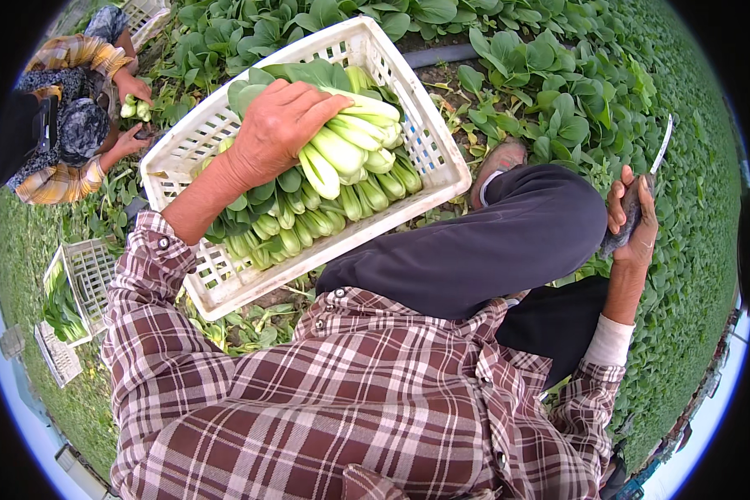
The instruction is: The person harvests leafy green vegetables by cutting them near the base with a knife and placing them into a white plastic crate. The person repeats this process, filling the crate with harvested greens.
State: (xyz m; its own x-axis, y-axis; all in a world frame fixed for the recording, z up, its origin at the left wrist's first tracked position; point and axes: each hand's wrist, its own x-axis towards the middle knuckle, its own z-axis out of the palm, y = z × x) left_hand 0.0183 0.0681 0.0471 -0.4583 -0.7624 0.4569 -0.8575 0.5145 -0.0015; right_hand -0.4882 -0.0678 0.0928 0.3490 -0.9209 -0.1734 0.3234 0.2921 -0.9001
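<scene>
My left hand [287,128] lies over a bunch of bok choy [350,140] and grips it, above the white plastic crate [325,244] in front of me. The pale stem ends point right, and the leaves reach out behind the hand. Beneath the bunch, rows of more bok choy [300,228] lie in the crate. At the right, my right hand [634,215] is closed around the dark wrapped handle of a knife [662,144]. Its narrow, slightly curved blade points up and away from the crate.
Growing leafy greens [556,94] stand beyond the crate and along the right. A dark pipe [440,56] runs behind the crate. At the upper left a co-worker [69,119] holds small bok choy. More white crates [90,281], one with greens, stand at the left. My bent leg [475,237] is beside the crate.
</scene>
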